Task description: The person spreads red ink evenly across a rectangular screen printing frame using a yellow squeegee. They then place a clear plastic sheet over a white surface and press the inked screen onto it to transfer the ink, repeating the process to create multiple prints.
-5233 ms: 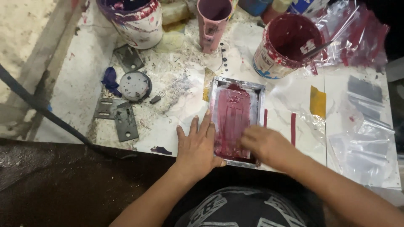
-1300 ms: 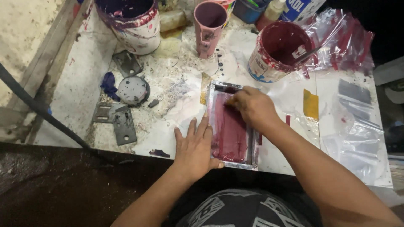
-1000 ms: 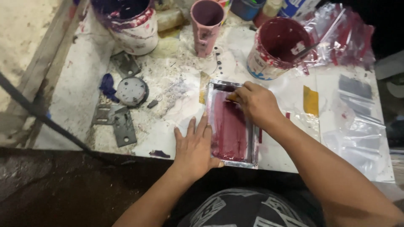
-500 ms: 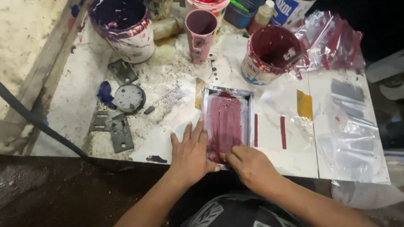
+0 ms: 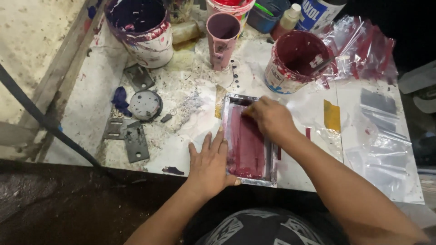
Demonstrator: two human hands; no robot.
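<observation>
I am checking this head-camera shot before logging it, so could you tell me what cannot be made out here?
- Whatever the right hand presses on the small frame of red ink: its fingers cover it.
- The frame's near left corner: under the left hand.
- The purple bucket and the bottles behind: cut off by the top edge.
- The table's right end: too dark.

Print/paint workshop: ink-stained counter (image 5: 181, 149) w/ paint tubs (image 5: 297, 61), metal plates (image 5: 136, 143), plastic bags (image 5: 386, 149), red-inked frame (image 5: 250, 145).
</observation>
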